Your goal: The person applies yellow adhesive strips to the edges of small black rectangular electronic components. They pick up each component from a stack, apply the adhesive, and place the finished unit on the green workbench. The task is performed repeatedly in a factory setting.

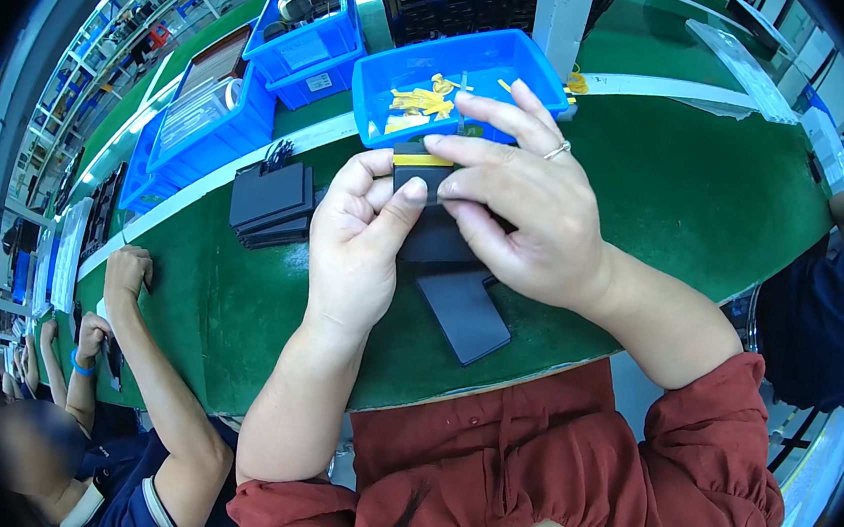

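My left hand (359, 233) grips a small black flat part (415, 179) between thumb and fingers, above the table. Across its top runs a yellow strip (421, 160). From the other side my right hand (538, 203) closes its thumb and a finger on the part's right edge, while its upper fingers stretch over the top. Whether a loose bit lies in that pinch is hidden. Below the hands are a dark flat piece (438, 243), partly covered, and another black flat piece (469, 320) with a notched corner, lying near the table's front edge.
Beyond my hands a blue bin (359, 107) contains several yellow strips (426, 101). A stack of black flat pieces (272, 200) lies left. More blue bins (305, 51) stand behind it on the green table (689, 197). Co-workers' arms (167, 362) are at left; another person (820, 308) is at right.
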Motion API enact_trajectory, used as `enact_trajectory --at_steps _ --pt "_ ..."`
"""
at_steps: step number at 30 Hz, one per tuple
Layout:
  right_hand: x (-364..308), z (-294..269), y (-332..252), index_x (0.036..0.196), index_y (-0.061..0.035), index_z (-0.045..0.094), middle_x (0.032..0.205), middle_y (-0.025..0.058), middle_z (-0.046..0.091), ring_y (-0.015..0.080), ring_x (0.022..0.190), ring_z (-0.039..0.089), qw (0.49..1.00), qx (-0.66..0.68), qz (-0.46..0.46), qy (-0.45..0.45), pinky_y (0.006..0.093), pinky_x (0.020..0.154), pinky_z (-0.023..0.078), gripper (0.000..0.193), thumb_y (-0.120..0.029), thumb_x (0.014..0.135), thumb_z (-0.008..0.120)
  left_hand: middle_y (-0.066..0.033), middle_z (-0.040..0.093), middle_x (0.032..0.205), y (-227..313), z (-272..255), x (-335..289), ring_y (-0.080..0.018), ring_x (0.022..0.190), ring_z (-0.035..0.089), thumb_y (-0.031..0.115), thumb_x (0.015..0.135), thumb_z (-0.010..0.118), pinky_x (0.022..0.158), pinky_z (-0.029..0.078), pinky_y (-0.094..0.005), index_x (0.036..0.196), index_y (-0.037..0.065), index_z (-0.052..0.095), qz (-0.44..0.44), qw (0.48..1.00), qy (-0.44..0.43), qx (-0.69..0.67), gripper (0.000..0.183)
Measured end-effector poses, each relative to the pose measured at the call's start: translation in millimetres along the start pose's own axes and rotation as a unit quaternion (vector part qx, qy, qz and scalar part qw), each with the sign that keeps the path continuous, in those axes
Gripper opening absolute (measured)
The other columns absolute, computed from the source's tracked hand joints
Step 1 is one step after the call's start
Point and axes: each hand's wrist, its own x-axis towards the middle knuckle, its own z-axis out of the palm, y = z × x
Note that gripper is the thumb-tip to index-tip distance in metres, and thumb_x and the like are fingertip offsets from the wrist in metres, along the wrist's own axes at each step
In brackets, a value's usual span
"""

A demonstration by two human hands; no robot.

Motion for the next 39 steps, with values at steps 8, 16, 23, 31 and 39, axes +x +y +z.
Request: enact_trajectory --at_steps 8,16,23,31,39 --pt "2.0 -6.6 4.5 0.08 -0.0072 0.063 0.091 0.0036 0.066 0.0256 0.101 0.06 0.985 0.132 0.105 -0.043 0.0494 0.104 0.032 0.013 0.0 0.07 0.068 -0.0103 0.066 0.095 -6.3 1.1 -4.2 -0.0116 0.088 0.062 0.0 0.087 0.056 0.075 0.048 -0.0253 0.121 0.0 0.045 0.098 0.95 0.018 0.295 0.036" --pt "3.2 -7.2 6.3 0.082 -0.0022 0.064 0.079 0.01 0.064 0.0245 0.077 0.064 0.991 0.075 0.104 0.042 0.0351 0.078 0.051 0.01 0.0 0.072 0.066 -0.0095 0.063 0.105 0.2 2.3 -0.4 -0.012 0.096 0.058 0.002 0.091 0.051 0.086 0.044 -0.0245 0.116 -0.003 0.05 0.011 0.995 0.013 0.093 0.026" --pt "1.9 -1.7 0.9 0.086 0.0023 0.064 0.082 0.0107 0.066 0.0172 0.075 0.065 0.947 0.209 0.244 0.02 0.0279 0.065 0.054 0.009 0.0 0.077 0.063 -0.0108 0.063 0.104 -0.3 2.5 -0.7 -0.0113 0.094 0.059 0.001 0.092 0.051 0.084 0.045 -0.0225 0.113 -0.005 0.049 0.008 0.999 0.017 0.051 0.023" --pt "2.1 0.3 4.0 0.085 0.0027 0.063 0.081 0.0112 0.065 0.016 0.07 0.065 0.955 0.191 0.226 0.02 0.0272 0.063 0.053 0.008 0.0 0.078 0.062 -0.0132 0.063 0.106 -1.2 0.8 -0.4 -0.0158 0.098 0.059 0.007 0.09 0.053 0.09 0.042 -0.0277 0.117 -0.004 0.05 -0.022 0.999 0.019 0.044 0.029" --pt "0.3 0.6 13.1 0.085 0.0013 0.063 0.079 0.0106 0.064 0.0169 0.074 0.064 0.988 0.085 0.123 0.036 0.0273 0.064 0.051 0.007 0.0 0.078 0.062 -0.0142 0.063 0.105 -0.8 2.8 -0.5 -0.0167 0.098 0.06 0.007 0.09 0.054 0.091 0.042 -0.0284 0.116 -0.004 0.05 -0.018 0.998 0.019 0.049 0.029"
